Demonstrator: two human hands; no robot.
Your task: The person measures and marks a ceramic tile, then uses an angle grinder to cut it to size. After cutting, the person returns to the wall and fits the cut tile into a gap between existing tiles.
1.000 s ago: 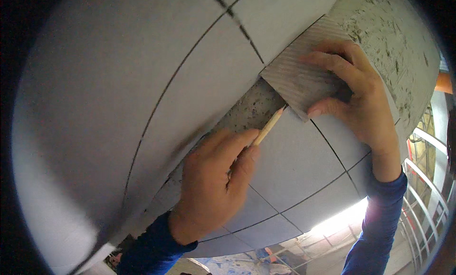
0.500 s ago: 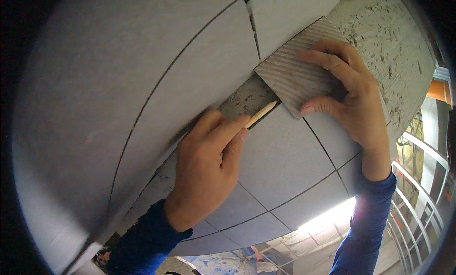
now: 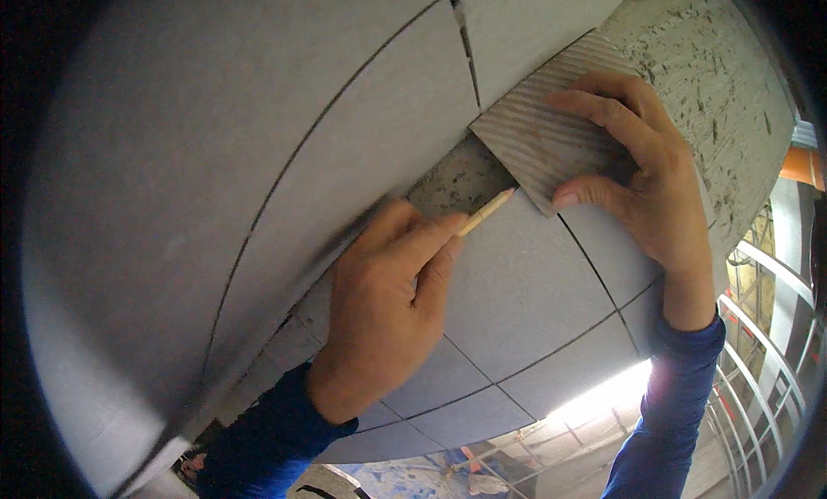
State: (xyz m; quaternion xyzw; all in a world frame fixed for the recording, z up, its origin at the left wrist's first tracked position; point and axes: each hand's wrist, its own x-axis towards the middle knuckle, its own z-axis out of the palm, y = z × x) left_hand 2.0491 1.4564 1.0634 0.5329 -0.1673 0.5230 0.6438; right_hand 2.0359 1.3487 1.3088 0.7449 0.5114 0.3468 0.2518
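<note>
A light wooden pencil (image 3: 485, 215) is pinched in my left hand (image 3: 388, 305). Its tip meets the lower left edge of a cut tile (image 3: 525, 124), which lies with its ridged back facing up. My right hand (image 3: 646, 167) grips that tile, thumb on the near edge and fingers spread over the ridges. One side of the tile lies along the large grey tiled surface (image 3: 258, 102). Below its near corner are smooth grey laid tiles (image 3: 517, 275). Between them and the large surface is a gap of rough mortar (image 3: 457, 173).
Rough, pitted mortar (image 3: 706, 77) spreads beyond the cut tile at the upper right. White metal railings (image 3: 775, 271) and an orange pipe (image 3: 801, 165) stand at the right. Bright light (image 3: 603, 396) shines past the tiles' lower edge. Dark joints separate the laid tiles.
The pencil and my left hand have shifted slightly right, the tip now at the cut tile's edge near its lower corner. My right hand keeps its hold on the tile.
</note>
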